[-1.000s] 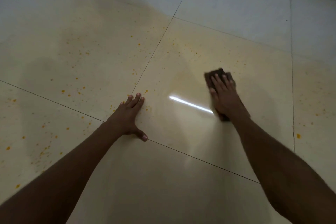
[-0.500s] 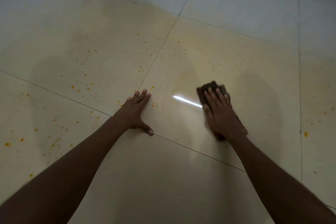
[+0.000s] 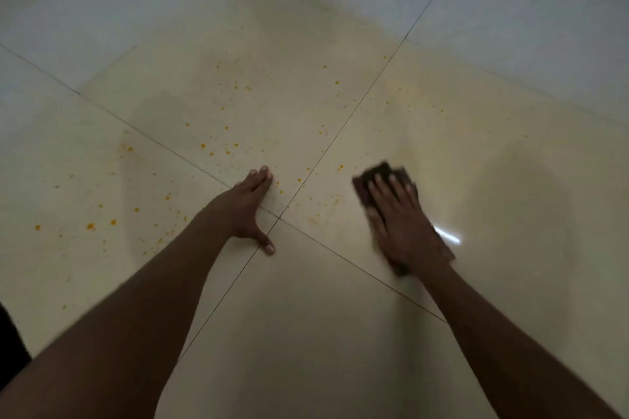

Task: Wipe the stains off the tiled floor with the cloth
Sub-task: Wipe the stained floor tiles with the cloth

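A dark brown cloth (image 3: pixel 377 175) lies flat on the pale tiled floor (image 3: pixel 306 333), just right of where the grout lines cross. My right hand (image 3: pixel 405 224) presses down on it with straight, spread fingers; most of the cloth is hidden under the palm. My left hand (image 3: pixel 246 206) rests flat on the floor left of the grout crossing, fingers straight and thumb spread out. Orange stain spots (image 3: pixel 218 146) are scattered over the tiles ahead of and left of the left hand, with larger blobs (image 3: pixel 90 225) at the far left. A few spots (image 3: pixel 340 167) lie just left of the cloth.
Dark grout lines cross at a point (image 3: pixel 279 217) between my hands. A faint yellowish smear (image 3: pixel 442 119) covers the tile beyond the cloth. A bright light reflection (image 3: pixel 449 236) shows beside my right wrist. A dark object (image 3: pixel 10 350) edges in at the lower left.
The view has swung left, bringing more stained tile into sight. My right hand has slid the cloth nearer and leftward, towards the grout crossing. My left hand stays planted on the floor.
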